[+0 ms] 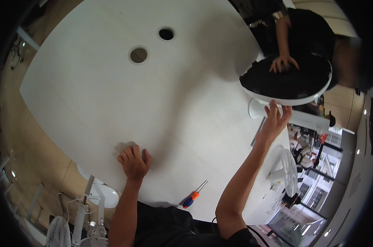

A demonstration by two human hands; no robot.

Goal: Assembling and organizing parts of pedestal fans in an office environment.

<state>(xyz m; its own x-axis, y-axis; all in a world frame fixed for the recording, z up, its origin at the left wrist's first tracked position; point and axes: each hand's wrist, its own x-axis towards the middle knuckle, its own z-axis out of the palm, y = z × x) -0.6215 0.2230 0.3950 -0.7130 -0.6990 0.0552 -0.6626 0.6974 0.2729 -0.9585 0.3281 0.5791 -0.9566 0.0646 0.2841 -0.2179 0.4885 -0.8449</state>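
Observation:
At the right of the table, a large white-rimmed black disc (291,92) is tilted above the tabletop. My right hand (277,119) reaches up to its near rim, with fingers and thumb closed on the white edge. Another person's hand (284,63) lies spread on the black face. Beneath the rim shows a white round piece (257,108), partly hidden by the disc. My left hand (135,163) rests on the white table (112,107), fingers loosely curled, thumb apart, nothing visible in it. An orange and blue screwdriver (190,200) lies between my forearms.
Two round holes, one (138,54) nearer and one (166,33) farther, pierce the tabletop. A white fan (289,173) stands to the right, beyond my right forearm. Another fan (58,232) and metal stands are at the lower left. A person in black (312,33) leans in from the right.

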